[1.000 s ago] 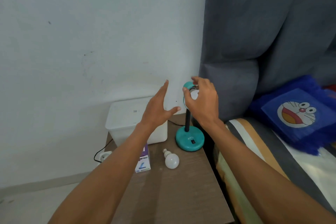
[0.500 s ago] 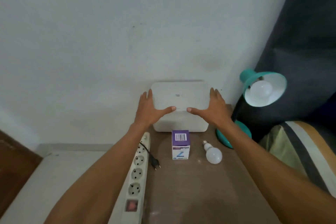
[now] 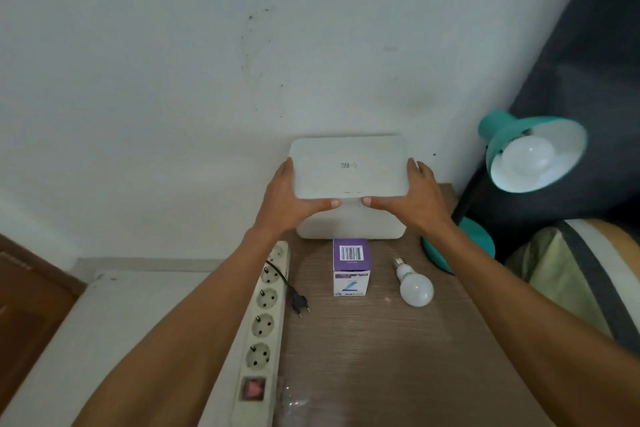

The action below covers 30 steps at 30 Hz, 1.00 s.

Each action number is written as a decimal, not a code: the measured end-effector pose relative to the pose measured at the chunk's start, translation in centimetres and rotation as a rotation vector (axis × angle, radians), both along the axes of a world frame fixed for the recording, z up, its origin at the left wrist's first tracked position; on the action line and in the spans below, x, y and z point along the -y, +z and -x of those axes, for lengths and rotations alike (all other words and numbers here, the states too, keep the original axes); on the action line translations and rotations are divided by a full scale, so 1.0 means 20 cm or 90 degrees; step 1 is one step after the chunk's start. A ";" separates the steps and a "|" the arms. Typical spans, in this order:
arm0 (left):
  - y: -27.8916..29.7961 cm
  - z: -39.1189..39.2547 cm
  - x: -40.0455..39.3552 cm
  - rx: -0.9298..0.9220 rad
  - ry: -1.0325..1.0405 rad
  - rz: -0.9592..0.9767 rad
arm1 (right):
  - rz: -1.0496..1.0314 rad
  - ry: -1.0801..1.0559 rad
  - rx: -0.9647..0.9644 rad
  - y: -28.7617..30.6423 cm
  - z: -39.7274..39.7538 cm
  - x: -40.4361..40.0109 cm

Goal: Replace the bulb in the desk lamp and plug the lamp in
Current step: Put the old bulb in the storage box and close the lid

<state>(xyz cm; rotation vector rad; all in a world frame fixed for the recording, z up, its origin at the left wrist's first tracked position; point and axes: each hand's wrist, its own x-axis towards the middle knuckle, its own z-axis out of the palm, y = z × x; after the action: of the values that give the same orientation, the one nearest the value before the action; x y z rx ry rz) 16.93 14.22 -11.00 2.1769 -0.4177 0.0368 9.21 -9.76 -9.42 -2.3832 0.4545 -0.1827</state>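
A teal desk lamp (image 3: 512,135) stands at the table's back right, its shade tilted toward me with a white bulb (image 3: 528,158) screwed in. A loose white bulb (image 3: 415,288) lies on the wooden table (image 3: 381,357) beside a purple and white bulb box (image 3: 351,267). The lamp's black plug (image 3: 299,303) lies unplugged next to a white power strip (image 3: 265,319) along the table's left edge. My left hand (image 3: 287,201) and my right hand (image 3: 412,199) grip the lid (image 3: 349,166) of a white plastic box (image 3: 349,222) from both sides.
A white wall rises right behind the table. A dark curtain (image 3: 571,62) hangs at the right behind the lamp, above a striped bed edge (image 3: 571,270). Crumpled clear plastic (image 3: 294,399) lies near the table's front left. A brown door (image 3: 20,305) shows at far left.
My right hand left the lamp's shade and both hands came onto the white box's lid. My view swung left and down, bringing the power strip and plug into sight.
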 end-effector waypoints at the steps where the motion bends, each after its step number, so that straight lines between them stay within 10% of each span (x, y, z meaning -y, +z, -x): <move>1: 0.01 0.00 0.00 0.003 0.000 -0.003 | 0.001 -0.001 0.009 0.00 0.00 0.00; 30: 0.06 1.16 -0.26 0.073 0.005 0.039 | 0.006 0.020 0.130 0.08 1.20 -0.24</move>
<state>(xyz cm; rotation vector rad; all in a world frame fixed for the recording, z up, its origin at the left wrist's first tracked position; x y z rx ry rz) -6.32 19.41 -9.72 2.1230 -0.4675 0.1776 -14.87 -4.89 -7.86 -2.3490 0.3192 -0.4103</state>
